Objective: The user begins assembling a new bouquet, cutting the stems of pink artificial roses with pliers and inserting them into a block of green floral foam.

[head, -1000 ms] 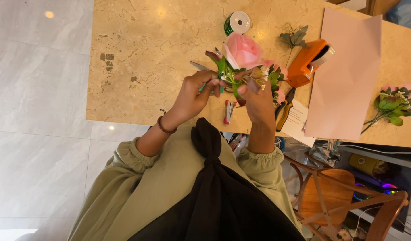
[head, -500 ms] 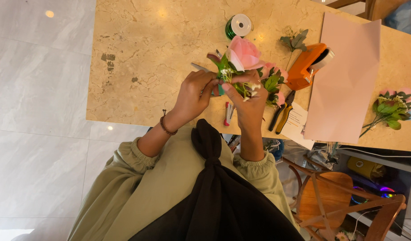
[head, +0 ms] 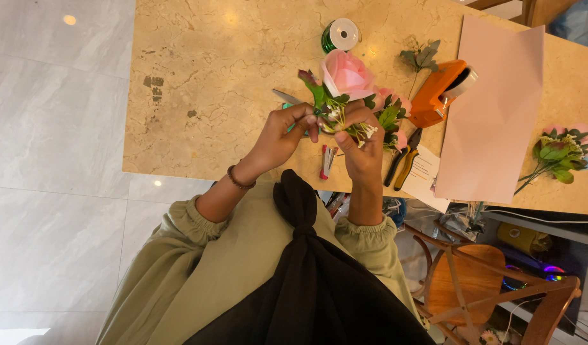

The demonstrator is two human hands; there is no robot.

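In the head view, a small bunch of flowers [head: 345,96] with a pink rose on top is held above the stone table [head: 211,83]. Its stems are gripped in the right hand [head: 361,150], fingers closed around them, while the left hand [head: 281,137] is pinched on the leaves beside. A green ribbon spool [head: 340,35], an orange stapler [head: 441,92], pliers [head: 402,160] and pink paper [head: 495,108] are seen nearby

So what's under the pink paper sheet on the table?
The pink sheet lies on the stone table; its lower corner overlaps a white card. Anything else beneath it is covered.
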